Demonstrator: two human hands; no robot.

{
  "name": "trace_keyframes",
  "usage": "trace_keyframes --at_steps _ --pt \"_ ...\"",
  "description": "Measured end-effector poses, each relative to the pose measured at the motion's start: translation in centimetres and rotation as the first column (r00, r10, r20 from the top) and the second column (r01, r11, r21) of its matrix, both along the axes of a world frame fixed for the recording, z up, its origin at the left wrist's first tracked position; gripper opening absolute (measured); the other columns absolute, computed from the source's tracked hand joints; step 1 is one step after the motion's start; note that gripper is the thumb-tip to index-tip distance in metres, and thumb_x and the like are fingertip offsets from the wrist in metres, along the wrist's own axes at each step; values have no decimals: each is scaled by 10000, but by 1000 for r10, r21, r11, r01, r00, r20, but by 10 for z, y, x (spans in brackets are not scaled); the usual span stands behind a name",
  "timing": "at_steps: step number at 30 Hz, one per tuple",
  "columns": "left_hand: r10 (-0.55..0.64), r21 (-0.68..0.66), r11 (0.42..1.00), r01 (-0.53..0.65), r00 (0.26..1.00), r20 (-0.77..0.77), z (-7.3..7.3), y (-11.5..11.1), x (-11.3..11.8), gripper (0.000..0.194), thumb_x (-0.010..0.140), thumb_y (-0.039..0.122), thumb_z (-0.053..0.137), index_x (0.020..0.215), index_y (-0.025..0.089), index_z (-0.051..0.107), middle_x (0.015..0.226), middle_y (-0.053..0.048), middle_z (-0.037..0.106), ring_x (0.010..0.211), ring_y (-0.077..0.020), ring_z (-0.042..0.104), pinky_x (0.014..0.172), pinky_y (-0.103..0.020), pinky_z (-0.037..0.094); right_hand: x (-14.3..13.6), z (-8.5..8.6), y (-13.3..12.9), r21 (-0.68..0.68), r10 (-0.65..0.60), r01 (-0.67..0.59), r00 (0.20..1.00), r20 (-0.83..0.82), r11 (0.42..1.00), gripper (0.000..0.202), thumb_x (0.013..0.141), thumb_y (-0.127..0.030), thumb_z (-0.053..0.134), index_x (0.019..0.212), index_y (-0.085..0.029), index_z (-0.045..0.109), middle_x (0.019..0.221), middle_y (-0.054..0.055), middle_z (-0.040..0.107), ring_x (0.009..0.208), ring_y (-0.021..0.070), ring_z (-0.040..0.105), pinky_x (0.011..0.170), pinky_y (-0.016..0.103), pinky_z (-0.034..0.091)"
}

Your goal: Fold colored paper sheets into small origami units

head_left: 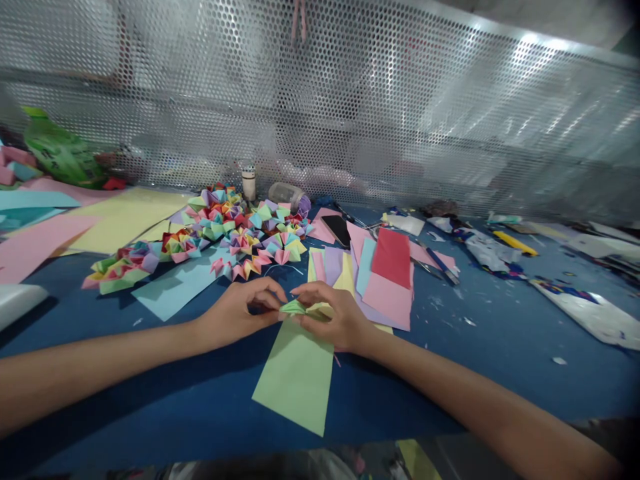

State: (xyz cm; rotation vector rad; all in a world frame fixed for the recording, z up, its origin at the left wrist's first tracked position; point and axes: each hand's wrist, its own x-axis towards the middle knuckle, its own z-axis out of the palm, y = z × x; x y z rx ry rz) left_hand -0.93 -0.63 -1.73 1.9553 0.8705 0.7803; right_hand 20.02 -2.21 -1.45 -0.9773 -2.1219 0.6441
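Between the fingertips of my left hand (245, 310) and my right hand (335, 317) is a small folded piece of green paper (293, 307). Both hands pinch it, one from each side. Below them a flat light green sheet (297, 380) lies on the blue table, its upper end under my fingers. Pink, red, blue and yellow paper sheets (387, 293) overlap just beyond my right hand. Past my left hand lie many-coloured folded paper shapes (245, 233), clustered together, with a light blue sheet (175, 287) partly beneath them.
A perforated metal panel (320, 100) rises behind the table. Near it are a green bottle (63, 150), a small white bottle (249, 183), a clear jar (287, 194) on its side and a dark phone (337, 230). Rightward are a blue cutter (442, 265) and a yellow marker-like stick (515, 243).
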Motion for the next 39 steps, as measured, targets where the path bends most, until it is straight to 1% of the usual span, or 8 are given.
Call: trace_keyframes --at_steps 5,8,13,17,22,26,30,39 --pt "-21 41 999 20 1000 8 3 -1 1 206 774 302 630 912 164 565 803 -29 675 750 -147 644 695 -236 519 2 -3 1 15 -58 58 998 20 998 287 742 -219 638 1023 -211 584 773 12 688 730 147 666 592 209 497" --pt "-44 140 989 47 999 -29 5 -2 0 192 779 312 632 901 165 623 866 -42 675 788 -152 628 709 -232 508 3 -3 0 23 -30 29 998 56 999 272 755 -195 608 1025 -217 583 744 0 679 686 133 656 557 190 475" --pt "-36 256 965 52 997 -67 5 -1 0 183 748 301 671 860 157 660 814 -48 680 742 -154 623 682 -225 494 1 -4 -2 55 32 -38 994 106 998 268 754 -177 589 1018 -218 578 762 1 660 701 132 639 606 202 474" --pt "9 226 974 17 993 -114 3 0 1 119 797 287 610 822 182 659 774 -20 676 693 -136 609 639 -211 469 0 -6 -3 72 23 -28 997 74 997 323 750 -178 595 1067 -210 548 780 8 659 724 134 637 636 212 488" --pt "5 132 991 7 996 -86 1 1 0 174 827 331 563 851 172 631 726 -10 648 672 -132 586 602 -208 456 2 -6 -3 113 -47 43 998 33 993 344 772 -285 621 1097 -220 530 821 24 666 760 151 652 609 224 503" --pt "-11 117 993 19 997 -71 2 1 0 171 821 320 564 821 157 617 711 -8 628 656 -121 563 598 -200 452 2 -6 -2 178 -81 84 996 -20 980 346 772 -245 626 1098 -231 508 831 23 673 785 160 658 676 258 518" --pt "-34 120 992 43 996 -78 5 -1 1 194 802 339 582 803 149 623 723 -19 632 657 -126 562 596 -202 450 2 -6 -2 219 -64 73 997 -49 973 344 765 -209 629 1087 -234 512 860 28 668 792 159 657 714 274 523" --pt "-18 119 992 31 994 -108 3 2 -3 284 831 394 546 715 149 630 655 -9 607 608 -114 515 555 -192 400 2 -5 -3 140 -25 32 999 -47 990 386 777 -274 635 1128 -219 486 890 41 655 816 152 642 733 274 525"
